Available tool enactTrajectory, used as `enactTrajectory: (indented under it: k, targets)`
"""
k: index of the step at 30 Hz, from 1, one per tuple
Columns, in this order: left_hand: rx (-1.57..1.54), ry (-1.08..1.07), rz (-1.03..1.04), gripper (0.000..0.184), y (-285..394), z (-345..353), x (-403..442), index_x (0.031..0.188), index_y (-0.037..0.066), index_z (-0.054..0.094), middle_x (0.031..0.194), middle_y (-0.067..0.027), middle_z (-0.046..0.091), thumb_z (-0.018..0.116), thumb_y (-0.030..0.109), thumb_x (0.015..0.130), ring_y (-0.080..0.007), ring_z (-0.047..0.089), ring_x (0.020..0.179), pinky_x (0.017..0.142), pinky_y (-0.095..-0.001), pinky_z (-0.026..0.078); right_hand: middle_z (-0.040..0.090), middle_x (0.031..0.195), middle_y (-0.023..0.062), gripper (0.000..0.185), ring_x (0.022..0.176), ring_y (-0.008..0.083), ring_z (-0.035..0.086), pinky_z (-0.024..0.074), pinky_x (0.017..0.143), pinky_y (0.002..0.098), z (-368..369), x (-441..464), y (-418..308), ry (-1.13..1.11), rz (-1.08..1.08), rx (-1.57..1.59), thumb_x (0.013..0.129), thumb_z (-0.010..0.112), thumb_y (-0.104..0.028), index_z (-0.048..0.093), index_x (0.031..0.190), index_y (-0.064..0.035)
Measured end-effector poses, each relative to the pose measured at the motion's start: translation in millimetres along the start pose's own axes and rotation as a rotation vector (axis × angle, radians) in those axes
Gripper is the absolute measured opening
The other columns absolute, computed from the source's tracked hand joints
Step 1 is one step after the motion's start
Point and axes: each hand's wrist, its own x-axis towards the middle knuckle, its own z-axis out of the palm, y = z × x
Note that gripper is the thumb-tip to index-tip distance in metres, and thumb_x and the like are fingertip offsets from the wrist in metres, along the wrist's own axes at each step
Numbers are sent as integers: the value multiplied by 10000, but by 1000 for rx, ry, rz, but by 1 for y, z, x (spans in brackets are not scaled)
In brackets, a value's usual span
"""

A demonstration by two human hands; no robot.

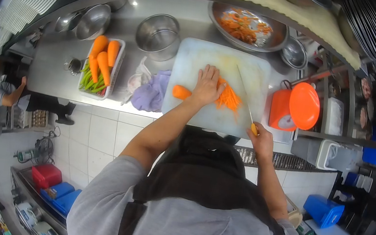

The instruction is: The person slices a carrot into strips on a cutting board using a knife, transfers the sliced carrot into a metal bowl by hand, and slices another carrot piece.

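Note:
My right hand (262, 140) grips the yellow handle of a kitchen knife (246, 96) at the front right of the white cutting board (197, 54). The long thin blade slants up and left across the board, apart from my left hand. My left hand (208, 85) lies with fingers stretched out at the left edge of a pile of shredded carrot (229, 99); whatever is under the palm is hidden. A cut piece of carrot (181, 92) lies left of my left wrist.
A steel bowl (279, 40) with carrot pieces stands behind the board. Left are a steel pot (158, 36), a purple cloth (150, 94) and a basket (116, 66) of carrots and green peppers. An orange scale (282, 106) stands right. Another person (9, 92) is far left.

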Motion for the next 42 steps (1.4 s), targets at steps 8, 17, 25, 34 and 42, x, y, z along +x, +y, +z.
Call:
enactTrajectory:
  k: [8,17,25,34,42]
  targets:
    - [-331,-83,156,512,28,-17,-12,1319,-59,517,1362,-219,488,590,279,941,-423,403,1349,1120,-575,303,689,930,194,401,852,389,667,529,750,467,-7,-1,-1,46,-102,-108,827,741,-275,662,1175,-93]
    - [-169,-298,635,465,92,-33,-32,1280,9,588,1324,-125,575,556,364,981,-281,365,1434,1179,-604,204,631,863,146,414,777,357,657,537,703,447,-28,4,-28,63,-298,-203,796,757,-212,655,1188,-128]
    - [-49,-274,450,462,39,-32,-20,1284,1,585,1383,-123,557,548,342,975,-306,387,1420,1173,-599,207,633,824,108,387,738,342,655,540,637,449,-52,-69,32,62,-222,-279,766,776,-210,676,1135,-149]
    - [54,-316,659,445,53,-27,-40,1292,79,600,1376,-120,548,654,207,869,-296,419,1395,1102,-656,306,664,908,167,375,817,376,660,535,704,453,-8,-31,42,254,-86,-202,789,765,-208,667,1140,-119]
    - [236,-439,699,523,73,-5,-72,1360,29,541,1449,-113,489,606,317,928,-298,335,1448,1135,-669,218,651,1035,172,314,940,362,643,536,808,442,12,-6,45,435,-292,-49,823,722,-171,679,1115,-65]
